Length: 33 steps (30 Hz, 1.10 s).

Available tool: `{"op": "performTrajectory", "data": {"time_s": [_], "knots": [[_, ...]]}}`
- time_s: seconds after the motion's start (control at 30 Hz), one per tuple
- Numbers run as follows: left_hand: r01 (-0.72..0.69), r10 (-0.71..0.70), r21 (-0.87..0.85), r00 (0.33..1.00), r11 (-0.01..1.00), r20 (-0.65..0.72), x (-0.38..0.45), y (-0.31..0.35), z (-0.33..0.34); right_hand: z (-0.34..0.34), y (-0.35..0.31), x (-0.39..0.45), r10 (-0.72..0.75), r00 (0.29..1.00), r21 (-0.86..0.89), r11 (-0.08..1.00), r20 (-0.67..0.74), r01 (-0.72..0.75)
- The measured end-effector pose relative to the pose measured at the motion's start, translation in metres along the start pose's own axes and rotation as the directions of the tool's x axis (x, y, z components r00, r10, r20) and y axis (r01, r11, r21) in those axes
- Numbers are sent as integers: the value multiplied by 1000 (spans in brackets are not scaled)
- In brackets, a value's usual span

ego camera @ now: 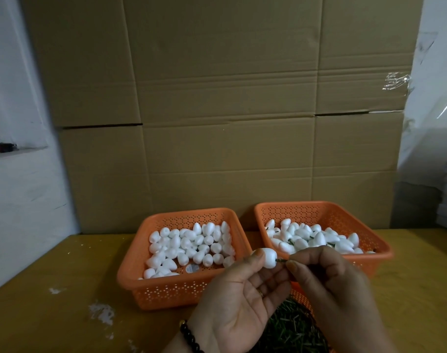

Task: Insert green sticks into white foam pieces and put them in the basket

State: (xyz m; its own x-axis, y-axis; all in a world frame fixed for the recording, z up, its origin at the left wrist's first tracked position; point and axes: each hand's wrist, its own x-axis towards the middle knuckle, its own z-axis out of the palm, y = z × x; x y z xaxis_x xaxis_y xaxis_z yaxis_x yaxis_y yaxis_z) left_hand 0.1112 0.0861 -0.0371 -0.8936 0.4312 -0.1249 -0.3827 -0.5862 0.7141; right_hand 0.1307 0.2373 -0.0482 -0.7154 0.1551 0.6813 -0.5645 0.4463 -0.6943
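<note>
**A:** What does each hand hold at this moment?

**B:** My left hand [239, 299], palm up, pinches a white foam piece [267, 257] between thumb and fingertips; this grip is closed round the foam. My right hand [329, 284] pinches a green stick [281, 261] by its outer end, fingers curled tight on it. The stick's other end meets the foam piece; how deep it sits I cannot tell.

**A:** Where is the work held relative to the baskets?

**B:** Above the worktop [52, 263], in front of the gap between two orange baskets. The left basket [166, 289] holds plain foam pieces [192, 245]. The right basket [327, 212] holds foam pieces [316, 238] with short green stems showing among them.

**A:** Where is the supply of sticks?

**B:** Below my hands, a heap of green sticks [291, 324] lies in a third orange container [302, 296], largely hidden by my wrists.

**A:** Other features?

**B:** A dark bead bracelet [189, 337] circles my left wrist, and a ring [260, 293] shows on one left finger. White foam crumbs [101, 313] are scattered over the yellow worktop at left. Flattened cardboard [222, 98] stands as a backdrop behind the baskets, with a white wall [21, 187] to the left.
</note>
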Motion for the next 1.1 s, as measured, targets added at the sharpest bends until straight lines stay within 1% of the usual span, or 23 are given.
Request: {"op": "performTrajectory", "data": {"time_s": [0.5,0.9,1.1], "knots": [[-23,23,2,1000,1000,-6,-2,-3,5,0,2,0,-29,999,-36,999,-28,28],[-38,38,-8,999,999,-34,-3,-7,9,0,4,-1,-45,998,-28,999,-37,44],[-45,45,-9,999,999,-23,-4,-8,12,0,4,-1,-59,997,-34,998,-52,57]]}}
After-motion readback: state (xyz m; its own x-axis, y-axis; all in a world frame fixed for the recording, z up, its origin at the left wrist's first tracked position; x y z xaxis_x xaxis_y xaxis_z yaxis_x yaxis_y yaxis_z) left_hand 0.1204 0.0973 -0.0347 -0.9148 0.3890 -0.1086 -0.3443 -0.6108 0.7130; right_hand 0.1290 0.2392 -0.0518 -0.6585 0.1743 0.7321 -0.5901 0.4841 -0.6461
